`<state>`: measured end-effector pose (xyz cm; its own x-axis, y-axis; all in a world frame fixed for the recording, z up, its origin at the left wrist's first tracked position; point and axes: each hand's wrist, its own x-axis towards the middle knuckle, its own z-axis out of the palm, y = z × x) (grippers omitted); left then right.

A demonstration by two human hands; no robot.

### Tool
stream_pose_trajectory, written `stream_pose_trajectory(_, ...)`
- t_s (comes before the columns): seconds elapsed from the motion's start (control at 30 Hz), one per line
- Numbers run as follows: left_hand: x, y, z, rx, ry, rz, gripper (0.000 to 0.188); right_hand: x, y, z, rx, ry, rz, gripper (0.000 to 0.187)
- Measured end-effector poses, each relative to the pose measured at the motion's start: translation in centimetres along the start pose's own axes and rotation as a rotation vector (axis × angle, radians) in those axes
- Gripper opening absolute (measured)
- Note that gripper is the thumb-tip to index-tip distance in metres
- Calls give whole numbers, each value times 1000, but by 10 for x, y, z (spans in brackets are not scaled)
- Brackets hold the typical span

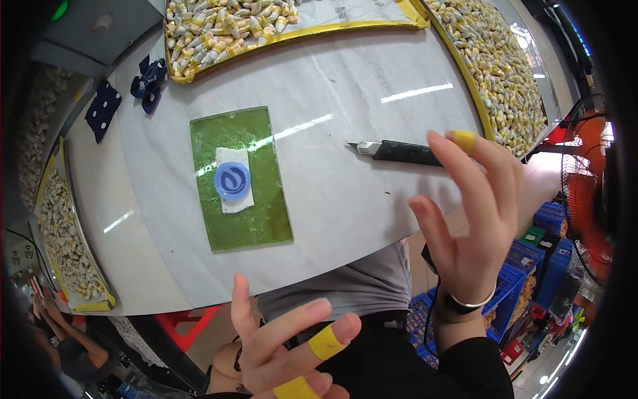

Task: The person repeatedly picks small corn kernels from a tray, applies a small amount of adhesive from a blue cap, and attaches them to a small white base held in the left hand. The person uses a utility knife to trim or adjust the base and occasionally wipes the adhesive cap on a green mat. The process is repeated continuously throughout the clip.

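My left hand (292,352) is held over the near edge of the table with fingers spread and nothing in them; yellow tape wraps two of its fingers. Raised at the right, my right hand (480,219) is also open and bare, with yellow tape on one fingertip. Behind its fingers lies a black-handled utility knife (405,152), blade pointing left; the handle's far end is hidden. A green glass plate (266,219) lies left of the knife. On it rests a white pad (237,205) bearing a small round blue dish (240,190) with a darker swirl inside.
Yellow-edged trays of small pointed pieces stand at the back (306,30), the right (490,120) and the left (106,304). Navy dotted cloth (103,110) lies back left. An orange fan (588,206) and blue crates (518,266) are at the right. Another person (80,356) sits lower left.
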<state>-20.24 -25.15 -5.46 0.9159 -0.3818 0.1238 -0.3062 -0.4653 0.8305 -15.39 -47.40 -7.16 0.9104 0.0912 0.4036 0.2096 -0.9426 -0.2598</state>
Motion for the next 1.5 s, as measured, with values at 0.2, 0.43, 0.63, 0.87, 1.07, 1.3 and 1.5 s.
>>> stream_pose_trajectory(0.2,-13,-9,4,-9,46,63,27,1,8,20,20,-13,1,34)
stream_pose_trajectory(0.43,-16,-12,6,10,60,94,34,6,8,19,38,-40,-17,22)
stream_pose_trajectory(0.63,-20,-30,14,79,104,251,48,-5,-15,-1,362,52,169,16)
stream_pose_trajectory(0.87,-9,-37,6,155,25,345,65,-22,-35,-16,574,-218,-20,34)
stream_pose_trajectory(1.07,-26,-35,5,178,-19,272,66,-24,-41,-19,527,-282,35,30)
stream_pose_trajectory(1.3,-25,-25,28,117,243,193,51,-23,-43,-19,529,-267,12,28)
stream_pose_trajectory(1.5,-24,-25,27,139,235,207,57,-23,-46,-16,558,-212,-5,29)
